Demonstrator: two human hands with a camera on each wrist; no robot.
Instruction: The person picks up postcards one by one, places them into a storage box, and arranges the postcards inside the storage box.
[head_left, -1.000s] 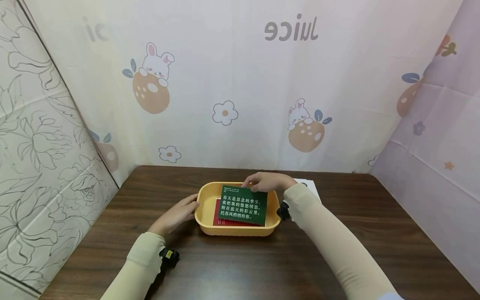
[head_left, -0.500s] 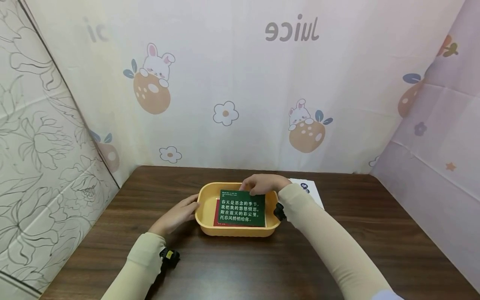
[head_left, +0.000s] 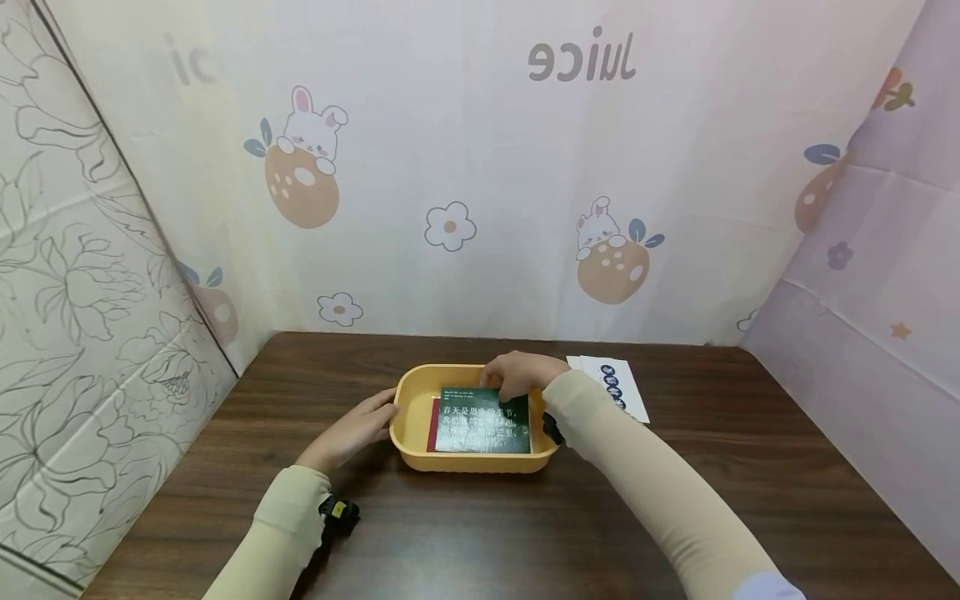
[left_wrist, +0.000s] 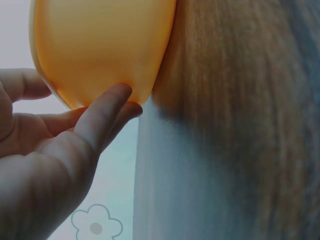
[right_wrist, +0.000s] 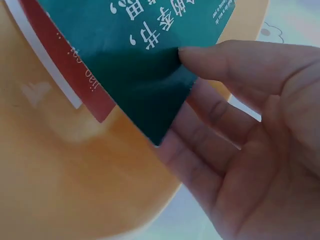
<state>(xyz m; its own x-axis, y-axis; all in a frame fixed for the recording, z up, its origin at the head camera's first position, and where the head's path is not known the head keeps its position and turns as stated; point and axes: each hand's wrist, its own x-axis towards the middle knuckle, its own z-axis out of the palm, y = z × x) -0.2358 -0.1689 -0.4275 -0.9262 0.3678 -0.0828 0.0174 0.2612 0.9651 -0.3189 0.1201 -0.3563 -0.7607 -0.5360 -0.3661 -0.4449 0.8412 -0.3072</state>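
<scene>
A yellow plastic tray point(head_left: 411, 433) sits on the table, with a red card point(head_left: 432, 429) lying flat inside it. Over the red one is a green card point(head_left: 480, 423) printed with white Chinese characters, and light glares off it. My right hand point(head_left: 521, 374) pinches the green card by its far right corner, thumb on top and fingers beneath, as the right wrist view shows. At the tray's left end, my left hand point(head_left: 363, 425) holds the rim and side; in the left wrist view its fingers point(left_wrist: 107, 110) press the outer wall.
White cards point(head_left: 615, 387) with dark blue round marks lie right of the tray, partly behind the right sleeve. The brown wooden table point(head_left: 712, 467) ends against a printed curtain point(head_left: 517, 275) at the back.
My right hand has lowered the green card into the tray, nearer the red one, shifting slightly left. More of the white cards shows now. The left hand has stayed put.
</scene>
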